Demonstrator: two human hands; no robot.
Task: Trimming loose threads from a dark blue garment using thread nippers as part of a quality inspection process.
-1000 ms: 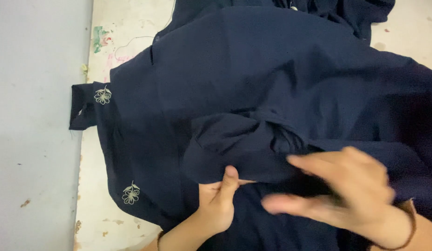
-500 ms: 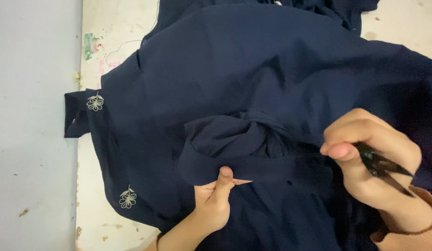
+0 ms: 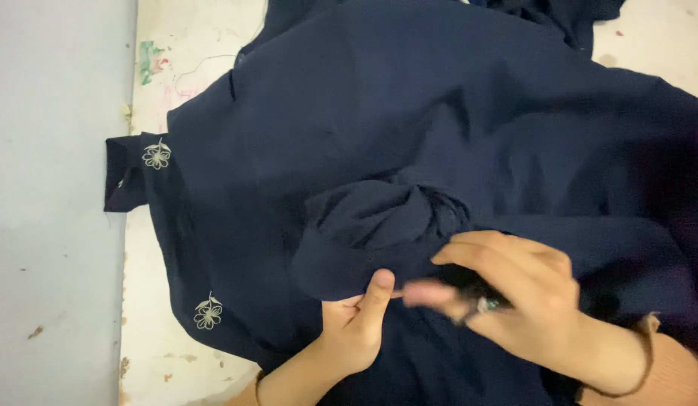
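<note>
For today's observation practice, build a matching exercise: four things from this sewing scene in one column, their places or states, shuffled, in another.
Things:
1. left hand
2. right hand
3. small black thread snips
4. white embroidered flower

Places or states:
A. on the dark navy fabric garment's cuff at the table edge
B. thumb pinching a fabric fold
C. mostly hidden in a hand
D. blurred, gripping a tool

Pairs: 1-B, 2-D, 3-C, 4-A

Soft, even light (no glare); right hand (image 3: pixel 525 312) motion-blurred, dark cloth (image 3: pixel 409 128) murky.

No packages, labels, signs, screens in view (cloth only).
</note>
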